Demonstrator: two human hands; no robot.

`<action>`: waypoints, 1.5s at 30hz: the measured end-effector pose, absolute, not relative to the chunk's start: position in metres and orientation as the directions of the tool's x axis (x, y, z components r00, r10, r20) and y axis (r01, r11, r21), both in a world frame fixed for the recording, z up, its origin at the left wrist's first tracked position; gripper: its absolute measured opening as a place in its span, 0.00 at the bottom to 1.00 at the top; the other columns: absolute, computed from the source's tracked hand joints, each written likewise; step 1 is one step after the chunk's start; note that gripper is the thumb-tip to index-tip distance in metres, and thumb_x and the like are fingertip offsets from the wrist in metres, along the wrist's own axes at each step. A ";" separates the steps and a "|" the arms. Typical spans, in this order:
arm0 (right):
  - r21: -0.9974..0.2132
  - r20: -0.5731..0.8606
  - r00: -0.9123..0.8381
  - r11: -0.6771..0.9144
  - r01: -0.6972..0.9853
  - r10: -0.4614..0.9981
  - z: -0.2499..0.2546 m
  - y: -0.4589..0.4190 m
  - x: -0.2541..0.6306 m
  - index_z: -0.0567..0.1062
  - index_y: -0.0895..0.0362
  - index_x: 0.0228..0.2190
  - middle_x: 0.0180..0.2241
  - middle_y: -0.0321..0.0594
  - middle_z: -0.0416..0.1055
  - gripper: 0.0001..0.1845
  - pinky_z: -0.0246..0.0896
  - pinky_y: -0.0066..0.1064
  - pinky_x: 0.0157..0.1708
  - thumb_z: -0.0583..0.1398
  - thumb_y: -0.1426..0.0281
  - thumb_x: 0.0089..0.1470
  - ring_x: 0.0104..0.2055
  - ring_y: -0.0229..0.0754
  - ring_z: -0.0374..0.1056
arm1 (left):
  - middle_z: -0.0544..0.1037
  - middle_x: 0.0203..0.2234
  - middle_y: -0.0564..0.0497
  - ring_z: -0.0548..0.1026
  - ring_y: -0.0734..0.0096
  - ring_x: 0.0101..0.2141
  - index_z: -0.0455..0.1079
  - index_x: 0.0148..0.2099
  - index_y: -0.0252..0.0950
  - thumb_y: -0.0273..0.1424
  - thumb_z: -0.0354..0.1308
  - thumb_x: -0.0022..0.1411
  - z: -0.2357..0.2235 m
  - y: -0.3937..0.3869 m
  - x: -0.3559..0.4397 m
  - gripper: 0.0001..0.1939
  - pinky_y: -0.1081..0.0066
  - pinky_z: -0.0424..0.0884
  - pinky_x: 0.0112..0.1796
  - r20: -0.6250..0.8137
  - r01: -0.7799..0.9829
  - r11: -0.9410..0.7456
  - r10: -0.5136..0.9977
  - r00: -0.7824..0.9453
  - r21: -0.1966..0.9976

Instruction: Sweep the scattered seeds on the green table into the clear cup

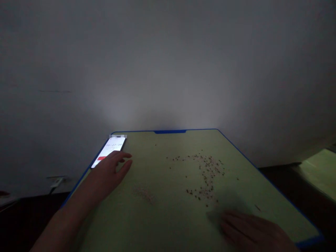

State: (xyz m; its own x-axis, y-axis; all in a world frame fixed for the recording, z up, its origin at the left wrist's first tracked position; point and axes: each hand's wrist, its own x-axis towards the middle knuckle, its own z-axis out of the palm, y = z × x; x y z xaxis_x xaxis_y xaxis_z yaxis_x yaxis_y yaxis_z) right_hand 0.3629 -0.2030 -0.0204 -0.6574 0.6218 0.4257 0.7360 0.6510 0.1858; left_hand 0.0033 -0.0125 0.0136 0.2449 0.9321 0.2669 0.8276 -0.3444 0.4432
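Note:
My left hand [115, 167] hovers over the left side of a pale tabletop [162, 224], beside a lit phone [111, 148]. Its thumb and fingers are apart with nothing between them. At the lower right, my right hand [244, 227] is low over the table, palm down and fingers stretched out, slightly blurred. What lies under that palm is hidden. Ahead of it are scattered small dark grains [207, 175] mixed with paler pinkish bits. A thin patch of small pale grains [144, 193] lies between the hands.
A blue rim [236, 147] runs round the table, whose far edge is near a grey wall [168, 70]. A thin dark sliver [257, 208] lies at the right. A plug with a cable [56, 182] is at the lower left. The room is dim.

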 end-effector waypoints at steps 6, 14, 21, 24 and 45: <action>0.149 0.364 -0.621 0.615 0.774 0.694 -0.027 -0.151 0.359 0.74 0.58 0.45 0.44 0.44 0.76 0.22 0.71 0.35 0.41 0.52 0.83 0.51 0.44 0.44 0.73 | 0.77 0.39 0.46 0.76 0.61 0.37 0.70 0.42 0.38 0.48 0.47 0.57 0.011 -0.011 0.001 0.22 0.62 0.73 0.37 0.272 0.819 -0.355 0.929 0.253 0.450; 0.112 0.287 -0.579 0.574 0.811 0.763 -0.004 -0.070 0.346 0.77 0.56 0.41 0.42 0.43 0.77 0.17 0.70 0.33 0.39 0.54 0.80 0.54 0.39 0.42 0.74 | 0.78 0.37 0.45 0.76 0.60 0.36 0.70 0.41 0.38 0.48 0.48 0.57 0.011 -0.011 0.000 0.21 0.64 0.73 0.36 0.285 0.821 -0.355 0.926 0.246 0.447; 0.108 0.398 -0.567 0.577 0.809 0.721 0.009 -0.146 0.355 0.76 0.55 0.42 0.37 0.42 0.79 0.20 0.72 0.34 0.35 0.47 0.77 0.58 0.36 0.44 0.75 | 0.77 0.40 0.45 0.75 0.60 0.38 0.70 0.43 0.38 0.47 0.46 0.58 0.011 -0.012 0.000 0.22 0.63 0.72 0.38 0.252 0.837 -0.338 0.935 0.249 0.430; 0.084 0.389 -0.632 0.657 0.749 0.670 0.004 -0.173 0.350 0.76 0.57 0.40 0.34 0.42 0.79 0.20 0.71 0.29 0.30 0.45 0.74 0.62 0.31 0.41 0.75 | 0.76 0.41 0.45 0.75 0.60 0.39 0.69 0.43 0.38 0.47 0.45 0.58 0.010 -0.012 -0.001 0.22 0.63 0.71 0.39 0.260 0.839 -0.339 0.934 0.245 0.425; -0.355 0.502 -0.067 0.276 0.893 0.862 -0.022 -0.173 0.466 0.80 0.49 0.37 0.43 0.42 0.77 0.12 0.72 0.36 0.40 0.57 0.66 0.56 0.43 0.46 0.74 | 0.79 0.36 0.48 0.76 0.59 0.36 0.72 0.39 0.41 0.51 0.50 0.52 0.006 -0.004 -0.003 0.22 0.63 0.73 0.36 0.269 0.797 -0.305 0.945 0.186 0.521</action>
State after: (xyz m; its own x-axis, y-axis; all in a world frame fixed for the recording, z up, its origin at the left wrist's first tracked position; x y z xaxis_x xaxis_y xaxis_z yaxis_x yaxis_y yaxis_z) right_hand 0.4660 -0.1732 -0.0216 -0.0672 0.8622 0.5021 0.8932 0.2762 -0.3547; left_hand -0.0027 -0.0038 0.0056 0.1862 0.9450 0.2690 0.7969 -0.3054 0.5212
